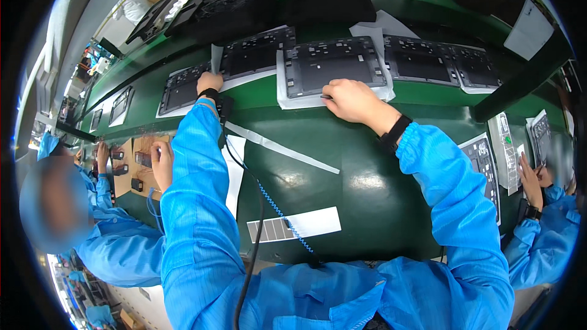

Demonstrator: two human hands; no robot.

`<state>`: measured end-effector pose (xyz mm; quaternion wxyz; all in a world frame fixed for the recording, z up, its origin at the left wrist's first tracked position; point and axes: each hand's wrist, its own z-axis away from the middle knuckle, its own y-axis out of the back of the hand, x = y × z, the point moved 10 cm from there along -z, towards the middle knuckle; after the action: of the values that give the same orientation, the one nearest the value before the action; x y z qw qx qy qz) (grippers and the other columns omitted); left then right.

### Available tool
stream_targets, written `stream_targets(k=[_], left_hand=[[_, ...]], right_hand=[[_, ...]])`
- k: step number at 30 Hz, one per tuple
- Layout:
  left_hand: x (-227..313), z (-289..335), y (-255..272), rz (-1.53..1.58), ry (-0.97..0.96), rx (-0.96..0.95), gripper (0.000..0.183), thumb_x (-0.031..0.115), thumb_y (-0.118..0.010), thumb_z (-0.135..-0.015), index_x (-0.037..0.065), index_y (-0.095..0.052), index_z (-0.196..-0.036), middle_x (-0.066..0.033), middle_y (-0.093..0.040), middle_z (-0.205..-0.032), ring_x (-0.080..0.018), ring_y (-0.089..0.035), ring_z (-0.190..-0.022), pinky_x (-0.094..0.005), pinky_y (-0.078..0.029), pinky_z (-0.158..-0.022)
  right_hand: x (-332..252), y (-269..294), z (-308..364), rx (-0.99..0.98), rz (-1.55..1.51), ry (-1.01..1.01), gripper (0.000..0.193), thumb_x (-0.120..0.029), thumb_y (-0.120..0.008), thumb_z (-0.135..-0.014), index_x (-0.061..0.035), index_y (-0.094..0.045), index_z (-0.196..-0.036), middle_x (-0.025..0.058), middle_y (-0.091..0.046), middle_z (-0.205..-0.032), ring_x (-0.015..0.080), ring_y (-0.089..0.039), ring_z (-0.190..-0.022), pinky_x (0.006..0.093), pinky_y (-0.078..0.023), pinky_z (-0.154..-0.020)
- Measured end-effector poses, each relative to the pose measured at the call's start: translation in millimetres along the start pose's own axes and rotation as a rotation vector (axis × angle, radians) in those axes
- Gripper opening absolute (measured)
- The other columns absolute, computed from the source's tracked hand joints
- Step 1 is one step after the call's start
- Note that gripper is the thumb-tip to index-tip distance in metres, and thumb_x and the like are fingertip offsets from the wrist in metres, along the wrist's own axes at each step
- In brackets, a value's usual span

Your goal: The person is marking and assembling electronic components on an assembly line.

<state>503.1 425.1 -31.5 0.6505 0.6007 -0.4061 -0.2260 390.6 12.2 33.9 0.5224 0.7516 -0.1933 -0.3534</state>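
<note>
the right grip [353, 102] is narrow, fingers curled, with a thin dark piece [326, 96] pinched at its tips. right there, under and just beyond the right grip, is a flat black panel [333, 67] dotted with small pale patches, lying on a white sheet [284, 96] that shows along its near edge.

the left grip [210, 82] is curled at the near corner of a second panel [254, 55]; a grey strip [217, 59] rises just beyond it, but i cannot tell whether the fingers hold it. to the left of that grip, close by, lies a third panel [180, 93]. further panels [419, 64] sit in the same row, to the right of the right grip.

on the near side of both grips, the green counter [379, 214] carries a long white strip [287, 150] and, nearer the body, a white card with grey blocks [318, 220]. a blue coiled cord [273, 203] crosses the card. well beyond the right grip stands a black tray [333, 0].
</note>
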Motion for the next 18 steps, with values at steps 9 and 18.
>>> stream_targets(k=[9,18], left_hand=[[6.7,-34.4,20.2,-0.371,-0.353,0.163,0.030,0.018,-0.056,-0.086,0.003,-0.061,-0.110,-0.0226,-0.064,-0.115,-0.0383,-0.062,-0.107,-0.0461,-0.051,-0.090],[52.1,-44.6,158.7,0.074,-0.511,0.420,0.033,0.020,-0.057,-0.082,-0.004,-0.061,-0.105,-0.0298,-0.063,-0.105,-0.0448,-0.059,-0.104,-0.0457,-0.046,-0.092]], right_hand=[[-26.6,15.0,32.5,0.012,-0.088,-0.061,0.018,-0.021,-0.060,-0.087,-0.0039,-0.066,-0.091,0.0126,-0.065,-0.096,0.0335,-0.063,-0.093,0.0451,-0.053,-0.078],[36.3,-21.7,36.2,0.131,0.071,-0.170,0.020,-0.013,-0.060,-0.083,-0.0060,-0.066,-0.101,0.0101,-0.062,-0.111,0.0338,-0.060,-0.106,0.0442,-0.054,-0.084]])
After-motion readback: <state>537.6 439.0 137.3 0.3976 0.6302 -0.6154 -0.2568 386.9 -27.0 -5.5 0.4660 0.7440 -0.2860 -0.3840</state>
